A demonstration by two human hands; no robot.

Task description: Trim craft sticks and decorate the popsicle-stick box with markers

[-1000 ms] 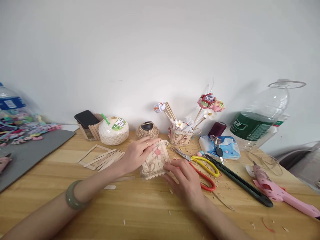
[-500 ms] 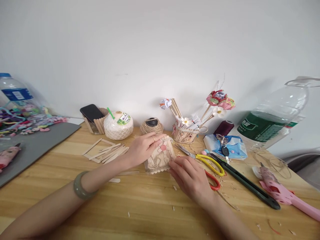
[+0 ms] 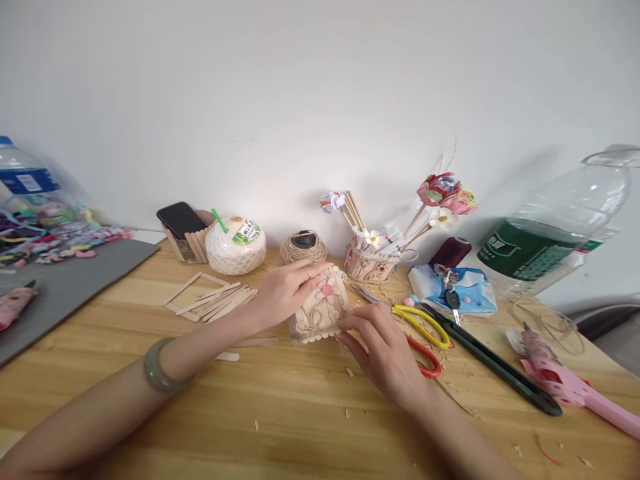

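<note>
White wall (image 3: pixel 300 100) behind a wooden table (image 3: pixel 295 413) with a ball of twine (image 3: pixel 303 252). In front of the twine is a flower-decorated craft-stick piece (image 3: pixel 323 313): the grip of the left hand (image 3: pixel 284 297) clasps its upper edge; that of the right hand (image 3: pixel 384 347) pinches its lower right corner. Left of the twine sits a white coconut (image 3: pixel 234 257); right and forward, yellow-and-red-handled scissors (image 3: pixel 434 330).

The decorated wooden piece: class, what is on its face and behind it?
The decorated wooden piece bears a pink disc among pale petals. The left hand and right hand cover parts of its edges; whatever is directly behind it is hidden.
</note>
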